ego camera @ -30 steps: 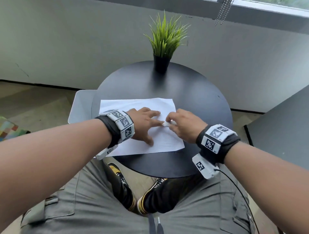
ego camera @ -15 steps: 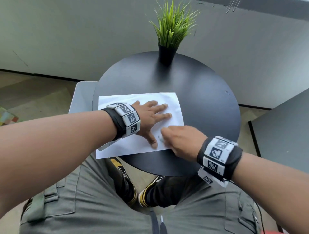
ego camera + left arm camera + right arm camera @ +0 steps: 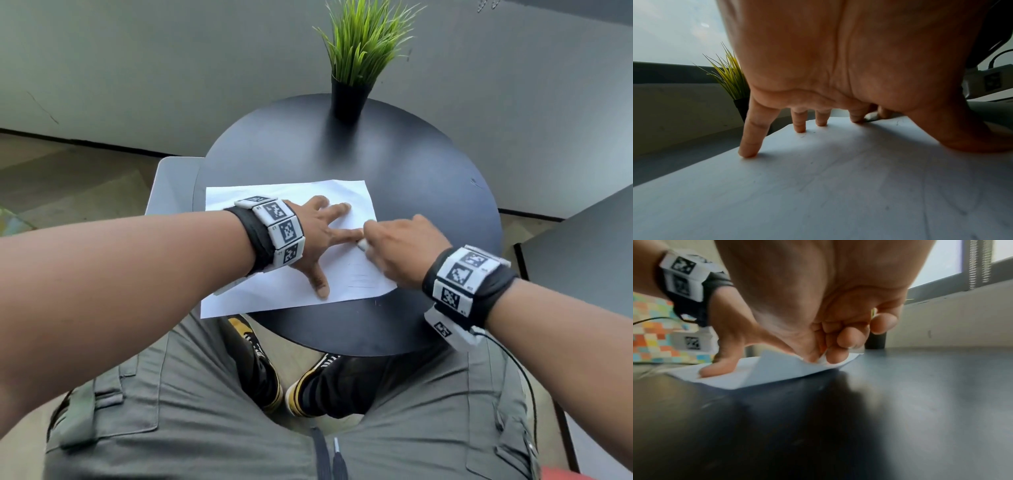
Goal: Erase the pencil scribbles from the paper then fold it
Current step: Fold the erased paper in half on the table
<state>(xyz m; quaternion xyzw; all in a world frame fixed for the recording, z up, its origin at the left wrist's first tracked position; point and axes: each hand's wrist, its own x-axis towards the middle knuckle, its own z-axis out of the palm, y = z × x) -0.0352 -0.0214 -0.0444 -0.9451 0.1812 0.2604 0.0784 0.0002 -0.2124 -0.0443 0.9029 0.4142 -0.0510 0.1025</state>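
Round and dark, the table (image 3: 411,205) fills the space in front of your knees, with a potted grass plant (image 3: 356,61) at its far edge against a grey wall. On the near left part of the top lies the paper (image 3: 274,195), its long axis running left to right across you and its left end hanging past the table's rim.

Your left hand (image 3: 318,240) lies flat on the sheet with the fingers spread and straight, tips pressed down, thumb pointing back toward you; it holds nothing and simply pins the page. Your right hand (image 3: 400,246) has its fingers curled around a small white eraser (image 3: 362,244), pinched at the tips and pressed to the paper just beside your left index finger.

Faint pencil scribbles (image 3: 361,279) show on the near right part of the sheet, between your left thumb and the right wrist, so they lie toward you from where the eraser touches now. Your right hand is the nearer one to them. By the look of it, erasing is not yet finished, and the next stroke likely has to draw the eraser back toward your body. In the right wrist view the paper's near right part humps up off the table beside your thumb, so the pinning hand may need to sit closer to the marks to stop a crease.
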